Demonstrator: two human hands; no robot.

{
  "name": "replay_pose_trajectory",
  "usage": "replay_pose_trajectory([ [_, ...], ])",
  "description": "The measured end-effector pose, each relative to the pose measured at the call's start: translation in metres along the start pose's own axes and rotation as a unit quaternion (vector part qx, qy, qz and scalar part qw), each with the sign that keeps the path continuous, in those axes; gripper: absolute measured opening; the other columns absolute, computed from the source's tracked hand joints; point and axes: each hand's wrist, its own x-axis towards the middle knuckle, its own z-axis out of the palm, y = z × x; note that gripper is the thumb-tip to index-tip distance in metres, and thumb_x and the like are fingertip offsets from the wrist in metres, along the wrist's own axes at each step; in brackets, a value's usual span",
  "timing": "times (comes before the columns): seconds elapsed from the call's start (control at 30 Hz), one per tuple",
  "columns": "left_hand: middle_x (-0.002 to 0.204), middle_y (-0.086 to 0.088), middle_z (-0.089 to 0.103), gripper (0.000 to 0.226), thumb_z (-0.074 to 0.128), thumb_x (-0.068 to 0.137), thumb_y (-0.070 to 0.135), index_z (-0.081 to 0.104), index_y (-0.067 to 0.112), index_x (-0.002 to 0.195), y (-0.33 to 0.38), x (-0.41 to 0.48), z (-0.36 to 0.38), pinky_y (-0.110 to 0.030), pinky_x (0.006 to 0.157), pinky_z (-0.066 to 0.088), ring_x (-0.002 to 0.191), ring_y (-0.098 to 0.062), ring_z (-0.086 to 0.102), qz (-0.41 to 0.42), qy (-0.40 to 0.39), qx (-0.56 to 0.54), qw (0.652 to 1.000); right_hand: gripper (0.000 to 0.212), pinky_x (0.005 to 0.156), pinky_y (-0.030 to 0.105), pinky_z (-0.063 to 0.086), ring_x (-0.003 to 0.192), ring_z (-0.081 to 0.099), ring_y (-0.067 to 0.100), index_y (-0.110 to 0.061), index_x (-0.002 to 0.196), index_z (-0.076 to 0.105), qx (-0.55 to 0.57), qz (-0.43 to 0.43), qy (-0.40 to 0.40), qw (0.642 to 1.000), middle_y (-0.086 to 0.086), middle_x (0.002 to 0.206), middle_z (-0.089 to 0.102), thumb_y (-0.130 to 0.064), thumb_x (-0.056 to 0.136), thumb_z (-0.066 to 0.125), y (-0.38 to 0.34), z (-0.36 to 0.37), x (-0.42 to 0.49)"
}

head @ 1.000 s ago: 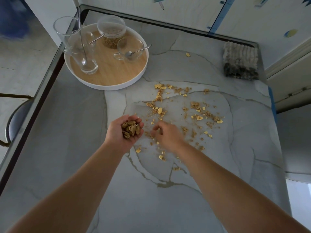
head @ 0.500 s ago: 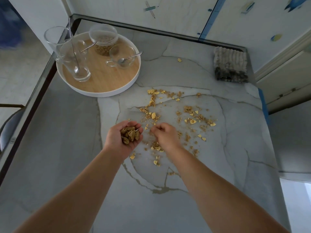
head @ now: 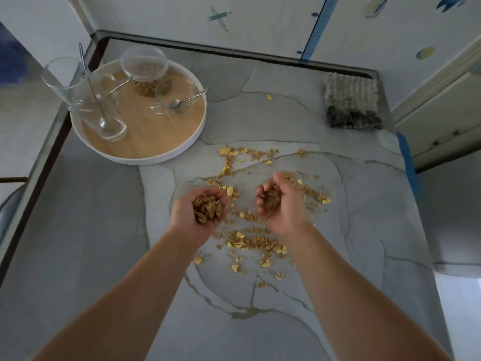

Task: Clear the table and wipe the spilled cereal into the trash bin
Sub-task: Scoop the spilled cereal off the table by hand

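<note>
Spilled cereal, yellow flakes and brown crumbs, lies scattered over the middle of the grey marble table. My left hand is cupped palm up above the table and holds a heap of brown cereal pieces. My right hand, just to its right, is turned palm up with fingers curled round a small clump of cereal. Both hands hover over the spill. No trash bin is in view.
A round white tray with a wooden base stands at the back left, carrying a glass pitcher, a glass bowl and a glass cup with a spoon. A folded grey cloth lies at the back right. A chair sits left.
My right hand has lifted off the table and turned palm up with cereal in it. The left hand stays cupped with its heap. The camera has moved closer.
</note>
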Motion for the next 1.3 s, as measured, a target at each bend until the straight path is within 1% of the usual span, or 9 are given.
replay_pose_trajectory([
  [0.1,0.065,-0.01,0.063,0.033,0.041,0.09,0.017,0.057,0.007,0.063,0.011,0.003,-0.007,-0.024,0.052,0.052,0.057,-0.021,0.061,0.014,0.028,-0.007,0.999,0.028,0.049,0.024,0.038,0.053,0.047,0.013,-0.014,0.075,0.06,-0.339,-0.029,0.031,0.94,-0.001,0.064,0.054,-0.03,0.094,0.048,0.005,0.02,0.02],
  [0.33,0.072,-0.011,0.059,0.025,0.043,0.089,0.015,0.056,0.005,0.069,0.028,0.009,-0.013,-0.025,0.052,0.053,0.065,-0.023,0.06,0.023,0.039,-0.041,0.998,0.033,0.069,0.031,0.043,0.094,0.06,0.027,-0.02,0.124,0.043,-0.792,-0.124,-0.021,0.597,0.007,0.108,0.062,-0.032,0.094,0.046,0.027,0.062,0.052],
  [0.57,0.066,-0.012,0.063,0.03,0.043,0.089,0.016,0.059,0.003,0.068,0.037,0.016,-0.007,-0.027,0.055,0.053,0.059,-0.022,0.063,0.034,0.038,-0.031,0.998,0.016,0.05,0.028,0.032,0.073,0.057,0.026,-0.011,0.107,0.046,-0.85,-0.193,-0.025,0.49,0.008,0.084,0.062,-0.017,0.092,0.044,0.03,0.075,0.068],
  [0.67,0.064,-0.012,0.064,0.033,0.044,0.089,0.016,0.06,0.003,0.064,0.034,0.021,-0.003,-0.027,0.057,0.055,0.062,-0.023,0.063,0.026,0.039,-0.036,0.998,0.018,0.061,0.03,0.04,0.082,0.059,0.026,-0.01,0.104,0.051,-0.804,-0.177,-0.005,0.568,0.008,0.092,0.064,-0.021,0.092,0.046,0.026,0.073,0.068],
  [0.8,0.065,-0.01,0.064,0.032,0.043,0.091,0.019,0.059,0.006,0.067,0.032,0.029,0.007,-0.025,0.056,0.055,0.059,-0.02,0.063,0.028,0.037,-0.036,0.998,0.015,0.056,0.026,0.039,0.06,0.051,0.011,-0.015,0.079,0.058,-0.46,-0.089,0.022,0.883,-0.003,0.069,0.057,-0.027,0.089,0.056,0.013,0.058,0.061],
  [0.87,0.065,-0.009,0.064,0.03,0.042,0.091,0.019,0.058,0.007,0.068,0.032,0.035,0.017,-0.024,0.055,0.054,0.056,-0.019,0.064,0.032,0.026,-0.042,0.998,0.027,0.045,0.024,0.032,0.044,0.041,0.01,-0.015,0.066,0.051,-0.213,-0.039,0.044,0.975,-0.003,0.053,0.049,-0.023,0.091,0.054,0.001,0.046,0.057],
  [1.03,0.065,-0.008,0.063,0.03,0.041,0.091,0.019,0.057,0.007,0.069,0.03,0.046,0.035,-0.024,0.053,0.053,0.056,-0.02,0.062,0.041,0.007,-0.039,0.998,0.026,0.04,0.018,0.032,0.041,0.041,0.013,-0.01,0.067,0.052,0.058,-0.025,-0.007,0.998,0.001,0.049,0.049,-0.013,0.088,0.038,-0.025,0.013,0.047],
  [1.17,0.067,-0.009,0.064,0.029,0.043,0.09,0.018,0.059,0.006,0.069,0.025,0.05,0.041,-0.025,0.056,0.054,0.06,-0.02,0.062,0.038,0.007,-0.032,0.999,0.016,0.041,0.017,0.035,0.044,0.044,0.016,-0.009,0.057,0.051,0.045,-0.045,-0.057,0.996,0.005,0.054,0.051,-0.015,0.066,0.038,-0.037,-0.004,0.047],
  [1.3,0.068,-0.01,0.064,0.031,0.044,0.091,0.019,0.06,0.006,0.068,0.019,0.053,0.043,-0.025,0.056,0.054,0.059,-0.021,0.063,0.035,0.009,-0.023,0.999,0.027,0.04,0.02,0.029,0.043,0.039,0.012,-0.012,0.062,0.049,-0.119,-0.047,0.024,0.992,0.002,0.057,0.048,-0.012,0.087,0.039,-0.046,-0.016,0.054],
])
